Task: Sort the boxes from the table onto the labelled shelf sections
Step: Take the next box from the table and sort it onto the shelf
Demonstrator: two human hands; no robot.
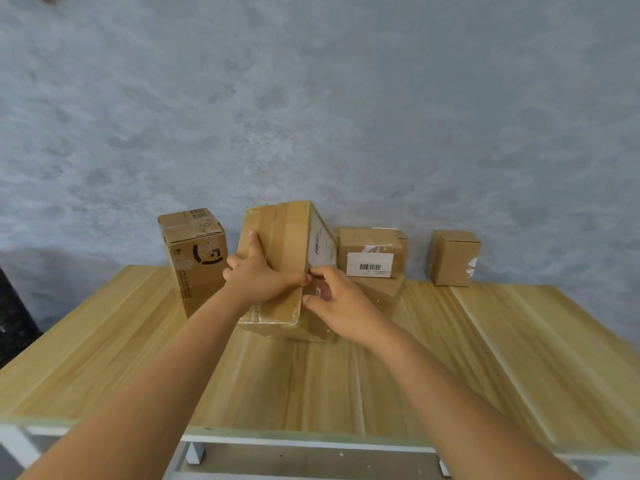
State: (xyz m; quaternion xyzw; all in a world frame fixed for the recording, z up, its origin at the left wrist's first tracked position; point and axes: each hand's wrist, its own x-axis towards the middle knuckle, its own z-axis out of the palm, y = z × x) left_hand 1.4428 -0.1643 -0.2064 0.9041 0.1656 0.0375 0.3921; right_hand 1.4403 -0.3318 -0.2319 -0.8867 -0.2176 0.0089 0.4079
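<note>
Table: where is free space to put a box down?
The table is bare in front, between the big box and the near edge, and at the right front. The back is crowded: printed box, labelled box, small box.

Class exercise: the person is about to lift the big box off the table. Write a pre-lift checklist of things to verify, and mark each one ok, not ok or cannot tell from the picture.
1. Both hands on the big box: ok. The left hand lies on its front face, the right hand on its right side.
2. Grip goes under the box: not ok; neither hand reaches its base.
3. Printed box stands apart from the left hand: ok, though close.
4. Stacked barcode box clear of the right side: cannot tell; the gap is hidden.
5. Small box out of the way: ok.
6. Shelf section known: cannot tell; no shelf is in view.
</note>
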